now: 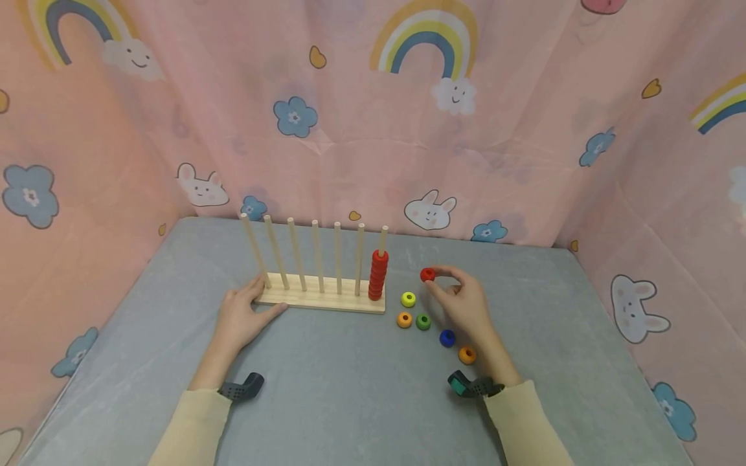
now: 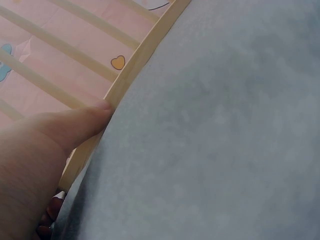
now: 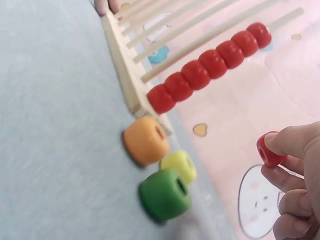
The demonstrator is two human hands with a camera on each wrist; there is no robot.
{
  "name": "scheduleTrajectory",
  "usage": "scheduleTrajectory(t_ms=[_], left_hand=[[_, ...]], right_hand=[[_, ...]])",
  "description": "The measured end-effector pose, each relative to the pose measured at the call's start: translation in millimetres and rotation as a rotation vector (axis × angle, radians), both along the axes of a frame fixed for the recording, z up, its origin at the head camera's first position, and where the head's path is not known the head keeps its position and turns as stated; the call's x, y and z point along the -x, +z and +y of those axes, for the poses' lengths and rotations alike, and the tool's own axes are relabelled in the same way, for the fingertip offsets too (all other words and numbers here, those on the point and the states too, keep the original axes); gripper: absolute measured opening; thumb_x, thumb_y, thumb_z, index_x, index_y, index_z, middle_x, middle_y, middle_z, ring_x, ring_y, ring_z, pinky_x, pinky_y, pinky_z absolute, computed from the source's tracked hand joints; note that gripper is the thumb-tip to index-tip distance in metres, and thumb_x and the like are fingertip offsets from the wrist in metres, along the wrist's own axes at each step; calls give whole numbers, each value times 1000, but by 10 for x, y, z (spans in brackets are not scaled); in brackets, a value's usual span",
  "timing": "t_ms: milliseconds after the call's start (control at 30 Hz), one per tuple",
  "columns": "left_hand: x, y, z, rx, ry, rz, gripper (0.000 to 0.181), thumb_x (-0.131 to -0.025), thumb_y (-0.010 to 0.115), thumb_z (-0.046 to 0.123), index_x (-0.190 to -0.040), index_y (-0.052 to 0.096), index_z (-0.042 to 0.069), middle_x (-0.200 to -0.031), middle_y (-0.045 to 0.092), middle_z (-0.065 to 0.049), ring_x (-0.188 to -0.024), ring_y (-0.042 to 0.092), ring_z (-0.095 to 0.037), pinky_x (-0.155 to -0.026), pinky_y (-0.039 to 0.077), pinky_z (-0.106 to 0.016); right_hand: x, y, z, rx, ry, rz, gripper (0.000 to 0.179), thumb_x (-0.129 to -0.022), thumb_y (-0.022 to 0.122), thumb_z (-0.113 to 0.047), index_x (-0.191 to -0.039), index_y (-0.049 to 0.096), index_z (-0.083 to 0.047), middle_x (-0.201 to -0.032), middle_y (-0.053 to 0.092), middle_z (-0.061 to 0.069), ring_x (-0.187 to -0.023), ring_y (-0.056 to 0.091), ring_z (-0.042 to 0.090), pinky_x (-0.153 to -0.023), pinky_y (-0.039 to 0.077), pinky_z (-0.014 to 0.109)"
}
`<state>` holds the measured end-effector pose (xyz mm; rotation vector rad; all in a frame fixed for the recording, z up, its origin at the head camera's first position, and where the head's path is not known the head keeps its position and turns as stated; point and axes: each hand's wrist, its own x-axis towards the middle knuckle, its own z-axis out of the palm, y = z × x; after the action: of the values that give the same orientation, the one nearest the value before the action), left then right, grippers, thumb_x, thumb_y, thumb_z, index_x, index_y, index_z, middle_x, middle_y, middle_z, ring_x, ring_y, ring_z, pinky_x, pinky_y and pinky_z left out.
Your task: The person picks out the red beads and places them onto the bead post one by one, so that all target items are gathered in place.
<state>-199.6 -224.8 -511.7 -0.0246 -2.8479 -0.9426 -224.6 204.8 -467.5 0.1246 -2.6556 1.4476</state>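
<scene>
A wooden peg rack [image 1: 326, 299] with a row of upright pegs stands on the table. Several red beads [image 1: 378, 275] are stacked on its rightmost peg, the peg's tip showing above them. My left hand [image 1: 241, 314] holds the left end of the base, thumb along the front edge [image 2: 107, 105] and fingers at the far side, partly hidden. Right of the rack, my right hand [image 1: 464, 304] pinches a single red bead [image 1: 428, 275] between thumb and fingers, raised off the table. The right wrist view shows this red bead [image 3: 270, 149] with its hole partly visible.
Loose beads lie between the rack and my right arm: yellow [image 1: 408, 299], orange [image 1: 405, 320], green [image 1: 423, 321], blue [image 1: 447, 338] and another orange bead [image 1: 467, 355]. A grey cloth [image 1: 350, 388] covers the table. Pink patterned curtains [image 1: 361, 149] enclose its back and sides.
</scene>
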Motion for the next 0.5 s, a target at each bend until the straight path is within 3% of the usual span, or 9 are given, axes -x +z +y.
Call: scheduleTrajectory(t_ms=[67, 133, 233, 400, 500], left_hand=[[-1, 2, 0, 0, 1, -3, 86, -94, 81, 44, -159, 45, 1, -165, 43, -20, -110, 53, -43, -94, 43, -53], [-1, 6, 1, -1, 1, -6, 86, -94, 81, 44, -159, 45, 1, -165, 43, -20, -110, 52, -43, -94, 43, -54], [-2, 10, 2, -2, 1, -7, 87, -94, 81, 45, -159, 45, 1, -165, 42, -20, -112, 52, -43, -95, 43, -54], [-3, 11, 7, -4, 1, -12, 87, -94, 80, 47, -159, 45, 1, -165, 42, -20, -114, 52, -44, -96, 43, -55], [-6, 13, 10, -5, 1, -13, 87, -94, 80, 48, -159, 45, 0, -165, 42, -20, -114, 52, -44, -95, 44, -55]], right_hand=[[10, 56, -27, -4, 7, 14, 38, -101, 76, -34, -134, 71, -17, -72, 60, 5, -43, 33, 13, -41, 29, 29], [21, 108, -53, -10, 12, 28, 38, -101, 76, -34, -134, 71, -17, -60, 50, 6, -43, 32, 13, -41, 27, 28], [35, 185, -90, -8, 23, 58, 37, -100, 77, -33, -133, 71, -17, -62, 47, 3, -43, 30, 12, -41, 26, 27], [72, 299, -131, 0, 61, 130, 37, -100, 77, -27, -134, 72, -13, -104, 70, 9, -42, 30, 9, -42, 26, 26], [86, 366, -156, 9, 78, 178, 35, -100, 78, -22, -132, 73, -10, -111, 71, 13, -41, 28, 6, -42, 25, 25]])
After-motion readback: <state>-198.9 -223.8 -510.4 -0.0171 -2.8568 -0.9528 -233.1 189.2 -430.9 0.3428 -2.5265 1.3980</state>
